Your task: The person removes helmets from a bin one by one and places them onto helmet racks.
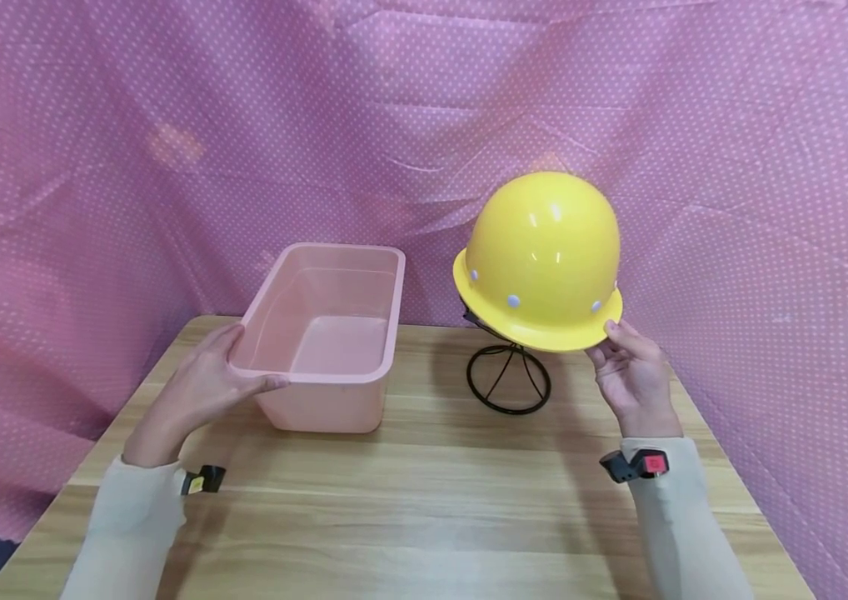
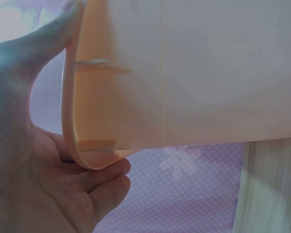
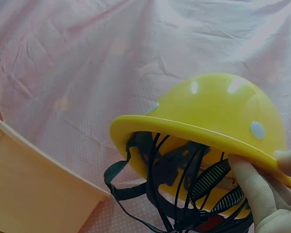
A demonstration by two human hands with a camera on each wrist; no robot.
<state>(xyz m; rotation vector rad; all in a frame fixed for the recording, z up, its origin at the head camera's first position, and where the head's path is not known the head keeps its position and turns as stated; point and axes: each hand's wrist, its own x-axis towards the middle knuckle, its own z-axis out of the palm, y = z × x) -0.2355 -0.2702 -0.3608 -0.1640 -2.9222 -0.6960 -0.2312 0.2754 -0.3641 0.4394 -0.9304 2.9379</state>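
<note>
- Right hand (image 1: 632, 377) first: thumb on top of the brim, fingers (image 3: 254, 187) tucked beneath it, pinching the near right edge of the glossy yellow plastic hard hat (image 1: 541, 258).
- The hat sits on the black wire stand (image 1: 508, 379), far right on the light wooden table (image 1: 424, 508). It tilts, dome up and leaning to the far side.
- Its long axis looks to run left to right along the brim, though that is hard to judge on such a round shell.
- Risk: black chin straps (image 3: 136, 191) dangle among the wires; I'd say a straight lift could snag and drag the stand over.
- One-edge pinch; the hat could swing and slip.
- Left hand (image 1: 202, 385) grips the near left corner of the pale pink rectangular plastic tub (image 1: 334, 333), thumb over the rim, fingers (image 2: 104, 177) under the lip. The tub stands at centre left, long axis near to far, mouth up.
- A corner grip could tip it.
</note>
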